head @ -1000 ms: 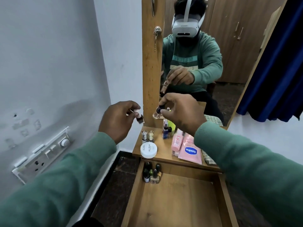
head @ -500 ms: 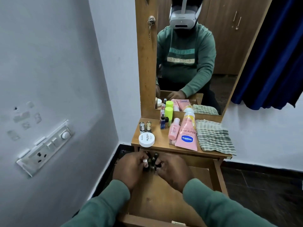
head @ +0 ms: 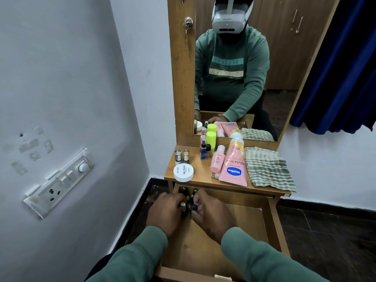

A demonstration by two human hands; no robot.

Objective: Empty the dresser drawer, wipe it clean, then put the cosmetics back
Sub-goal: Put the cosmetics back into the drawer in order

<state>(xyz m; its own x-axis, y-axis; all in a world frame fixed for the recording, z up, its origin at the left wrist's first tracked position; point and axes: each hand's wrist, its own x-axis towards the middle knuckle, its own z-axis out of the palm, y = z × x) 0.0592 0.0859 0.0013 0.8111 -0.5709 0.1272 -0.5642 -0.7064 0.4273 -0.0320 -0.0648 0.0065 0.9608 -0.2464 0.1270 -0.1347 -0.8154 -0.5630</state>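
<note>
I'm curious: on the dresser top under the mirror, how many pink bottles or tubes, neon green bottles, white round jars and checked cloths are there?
Pink: 2, the small pink bottle and the Vaseline tube
Neon green bottle: 1
White round jar: 1
Checked cloth: 1
Total: 5

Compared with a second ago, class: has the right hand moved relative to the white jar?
Yes. The right hand went from above the white jar down into the drawer below it.
</note>
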